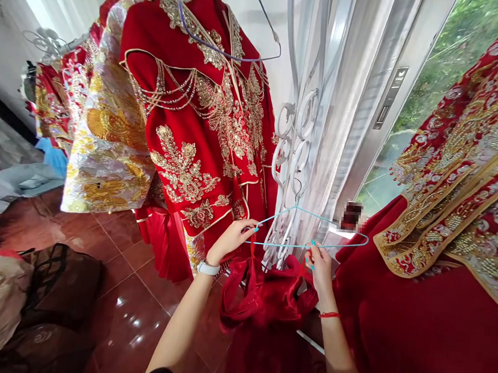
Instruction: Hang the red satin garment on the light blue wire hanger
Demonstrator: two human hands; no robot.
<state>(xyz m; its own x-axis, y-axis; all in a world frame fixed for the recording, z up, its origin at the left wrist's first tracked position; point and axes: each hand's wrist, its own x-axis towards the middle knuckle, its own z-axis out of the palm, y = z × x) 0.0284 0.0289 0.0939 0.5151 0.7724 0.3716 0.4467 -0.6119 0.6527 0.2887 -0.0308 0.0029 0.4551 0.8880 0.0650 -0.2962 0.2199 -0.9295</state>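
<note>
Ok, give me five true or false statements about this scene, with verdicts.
1. The left hand and right hand both touch the blue hanger. True.
2. The watch is on the right wrist. False: the watch is on the left wrist, a red bracelet on the right.
3. The dark red garment is below the blue hanger. True.
4. The red jacket behind the left hand is plain. False: the red jacket has gold decoration.
5. The floor is carpeted. False: the floor is tiled.

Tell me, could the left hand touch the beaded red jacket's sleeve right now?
Probably yes: the left hand is close beside the sleeve, with nothing visible blocking it. It does hold the light-blue hanger, so it might need to let go first.
</note>
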